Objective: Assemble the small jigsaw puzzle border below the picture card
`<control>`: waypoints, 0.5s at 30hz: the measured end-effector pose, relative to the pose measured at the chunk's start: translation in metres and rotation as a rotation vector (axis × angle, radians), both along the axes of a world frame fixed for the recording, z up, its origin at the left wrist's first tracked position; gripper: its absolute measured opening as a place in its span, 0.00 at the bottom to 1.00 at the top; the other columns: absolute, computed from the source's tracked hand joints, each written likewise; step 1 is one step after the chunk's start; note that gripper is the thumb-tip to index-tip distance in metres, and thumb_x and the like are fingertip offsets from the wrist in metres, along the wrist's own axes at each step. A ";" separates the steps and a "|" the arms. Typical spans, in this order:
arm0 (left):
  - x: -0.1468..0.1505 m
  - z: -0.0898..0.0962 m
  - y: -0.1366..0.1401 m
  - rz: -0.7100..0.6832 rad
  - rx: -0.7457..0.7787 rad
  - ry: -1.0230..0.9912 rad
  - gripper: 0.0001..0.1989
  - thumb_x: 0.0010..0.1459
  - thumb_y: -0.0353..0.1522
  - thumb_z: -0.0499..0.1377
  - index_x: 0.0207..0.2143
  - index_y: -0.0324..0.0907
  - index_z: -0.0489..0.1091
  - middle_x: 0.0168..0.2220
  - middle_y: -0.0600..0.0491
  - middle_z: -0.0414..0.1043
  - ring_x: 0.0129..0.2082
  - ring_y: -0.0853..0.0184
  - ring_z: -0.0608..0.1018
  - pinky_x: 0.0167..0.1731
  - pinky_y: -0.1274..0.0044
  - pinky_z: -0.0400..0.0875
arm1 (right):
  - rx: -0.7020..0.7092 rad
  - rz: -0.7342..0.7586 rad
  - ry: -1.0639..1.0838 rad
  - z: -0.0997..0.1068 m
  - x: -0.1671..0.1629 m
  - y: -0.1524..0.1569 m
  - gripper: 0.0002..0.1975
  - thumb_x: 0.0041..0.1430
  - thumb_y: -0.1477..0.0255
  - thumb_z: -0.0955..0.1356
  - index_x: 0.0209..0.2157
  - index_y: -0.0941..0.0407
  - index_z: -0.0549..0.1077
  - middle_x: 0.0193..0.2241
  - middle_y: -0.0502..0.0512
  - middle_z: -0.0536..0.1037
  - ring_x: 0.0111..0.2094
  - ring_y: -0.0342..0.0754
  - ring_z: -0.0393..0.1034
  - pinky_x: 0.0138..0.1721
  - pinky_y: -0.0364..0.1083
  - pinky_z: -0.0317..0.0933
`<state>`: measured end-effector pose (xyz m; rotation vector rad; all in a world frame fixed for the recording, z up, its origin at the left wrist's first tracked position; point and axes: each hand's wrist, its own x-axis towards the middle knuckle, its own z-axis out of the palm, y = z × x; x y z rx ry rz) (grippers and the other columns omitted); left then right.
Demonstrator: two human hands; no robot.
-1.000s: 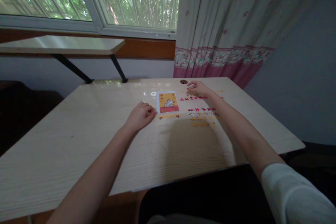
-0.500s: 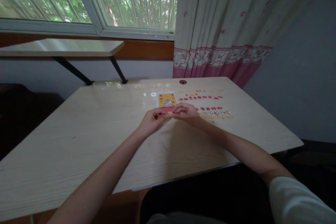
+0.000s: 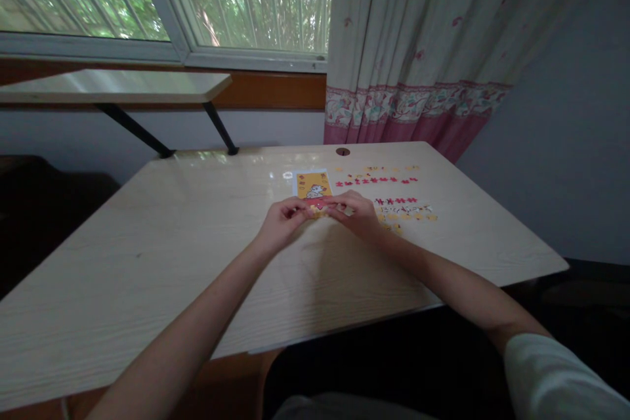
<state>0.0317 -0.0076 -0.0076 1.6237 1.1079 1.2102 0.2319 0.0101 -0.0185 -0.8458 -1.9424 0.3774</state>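
Observation:
My left hand (image 3: 283, 223) and my right hand (image 3: 357, 213) meet near the middle of the desk, thumbs and fingertips pinched close together. Between them are small red and yellow jigsaw puzzle pieces (image 3: 319, 209), partly hidden by the fingers. Just beyond the fingertips lies a picture card (image 3: 311, 184) with a white border, an orange ground and a white animal on it; its near end is covered by the hands. To the right, rows of loose red puzzle pieces (image 3: 396, 200), yellow pieces (image 3: 411, 217) and white patterned pieces (image 3: 403, 209) lie flat.
The pale wooden desk (image 3: 197, 262) spreads out on both sides. A raised shelf (image 3: 123, 85) on black legs stands at the back left. Near the back edge is a round brown cable hole (image 3: 343, 152). A curtain (image 3: 394, 105) hangs behind the desk beside the window.
The fingertips have shifted slightly over the near end of the card, and more of the red and yellow pieces shows between them. Both hands stay close together.

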 end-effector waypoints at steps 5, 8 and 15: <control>-0.001 0.002 -0.001 -0.006 0.028 0.054 0.13 0.47 0.42 0.63 0.24 0.40 0.72 0.26 0.52 0.74 0.30 0.65 0.74 0.33 0.74 0.68 | 0.129 -0.006 -0.091 0.001 0.000 0.002 0.07 0.58 0.65 0.68 0.31 0.51 0.77 0.29 0.52 0.80 0.32 0.46 0.72 0.39 0.48 0.61; 0.000 0.002 -0.002 -0.011 0.034 0.064 0.14 0.48 0.43 0.63 0.24 0.40 0.72 0.27 0.52 0.74 0.30 0.66 0.74 0.33 0.74 0.67 | 0.138 -0.014 -0.148 0.002 0.000 0.001 0.08 0.59 0.65 0.67 0.31 0.51 0.77 0.29 0.52 0.80 0.33 0.47 0.71 0.40 0.48 0.60; -0.011 0.003 0.005 -0.061 0.034 0.160 0.16 0.50 0.45 0.61 0.27 0.40 0.74 0.29 0.51 0.76 0.31 0.65 0.74 0.34 0.74 0.68 | 0.143 -0.072 -0.181 0.003 -0.001 -0.001 0.08 0.59 0.65 0.66 0.30 0.52 0.76 0.29 0.52 0.78 0.34 0.47 0.70 0.40 0.48 0.58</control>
